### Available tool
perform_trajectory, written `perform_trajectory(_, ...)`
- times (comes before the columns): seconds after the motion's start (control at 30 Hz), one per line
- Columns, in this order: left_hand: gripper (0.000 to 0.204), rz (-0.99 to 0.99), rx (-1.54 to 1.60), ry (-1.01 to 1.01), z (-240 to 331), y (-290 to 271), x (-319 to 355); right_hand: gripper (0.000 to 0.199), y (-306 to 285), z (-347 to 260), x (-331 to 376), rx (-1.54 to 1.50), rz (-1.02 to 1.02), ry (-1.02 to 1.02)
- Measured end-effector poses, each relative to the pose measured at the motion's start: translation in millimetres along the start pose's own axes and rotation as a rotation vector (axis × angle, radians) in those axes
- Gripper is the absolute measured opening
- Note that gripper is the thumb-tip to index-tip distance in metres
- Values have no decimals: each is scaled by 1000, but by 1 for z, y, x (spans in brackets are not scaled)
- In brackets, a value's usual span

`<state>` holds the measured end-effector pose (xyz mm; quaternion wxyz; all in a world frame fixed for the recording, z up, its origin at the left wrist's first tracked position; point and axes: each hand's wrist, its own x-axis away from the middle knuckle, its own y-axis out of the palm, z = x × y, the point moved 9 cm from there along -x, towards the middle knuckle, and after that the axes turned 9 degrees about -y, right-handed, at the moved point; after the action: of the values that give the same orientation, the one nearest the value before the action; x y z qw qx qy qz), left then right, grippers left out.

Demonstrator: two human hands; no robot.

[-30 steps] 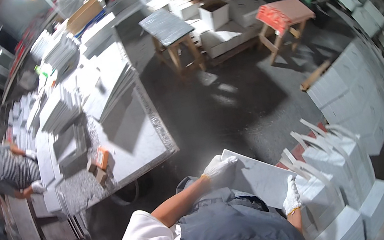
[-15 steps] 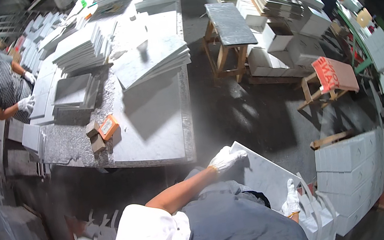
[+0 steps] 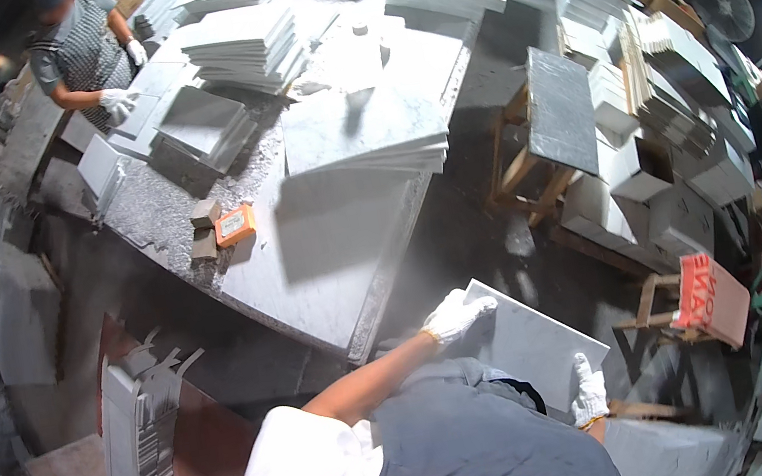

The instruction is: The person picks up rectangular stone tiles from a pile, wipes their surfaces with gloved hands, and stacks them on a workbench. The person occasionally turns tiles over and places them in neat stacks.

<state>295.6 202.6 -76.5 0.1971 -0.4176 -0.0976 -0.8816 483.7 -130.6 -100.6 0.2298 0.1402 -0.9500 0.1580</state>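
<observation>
From the head view, here's the picture: a pale marble slab (image 3: 537, 338) sits right between the two gloved hands, directly in front of the body! The left hand (image 3: 458, 316) is on its left edge, near the far corner, fingers curled over and gripping. Across to the right, the right hand (image 3: 588, 392) clasps the opposite edge, thumb up along it; its fingers underneath are out of sight. Neither hand is nearer: both touch. The far edge slants from just beyond the left hand down toward the right hand; the apron (image 3: 474, 434) covers the near end, so the long axis can't be told. Left forearm angles up and rightward, right wrist is low and close in. Ahead and left of the left hand, well apart, there's the bench (image 3: 138, 203) carrying slab stacks (image 3: 362, 125); right of the right hand, a cloth-covered stool (image 3: 715, 303).
</observation>
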Motion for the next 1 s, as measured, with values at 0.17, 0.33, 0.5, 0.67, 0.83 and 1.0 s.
perform_trajectory(0.17, 86, 288, 174, -26, 20, -13, -36, 51, 29, -81, -88, 252, -195, -206)
perform_trajectory(0.33, 74, 751, 490, -180, 1, -61, -45, 53, 104, -166, -127, 337, -358, -471)
perform_trajectory(0.5, 56, 750, 1177, 600, -13, -179, -72, 58, 195, -228, -132, 282, -412, -793)
perform_trajectory(0.67, 42, -223, 1843, 1682, 7, -319, -33, 29, 311, -315, -91, 216, -780, -1355)
perform_trajectory(0.83, 68, 855, 1423, 920, 50, -379, 8, 43, 415, -357, -84, -221, -1036, -1039)
perform_trajectory(1.0, 70, 272, 1083, 1462, 126, -418, 26, 50, 493, -361, -104, -53, -1078, -1244)
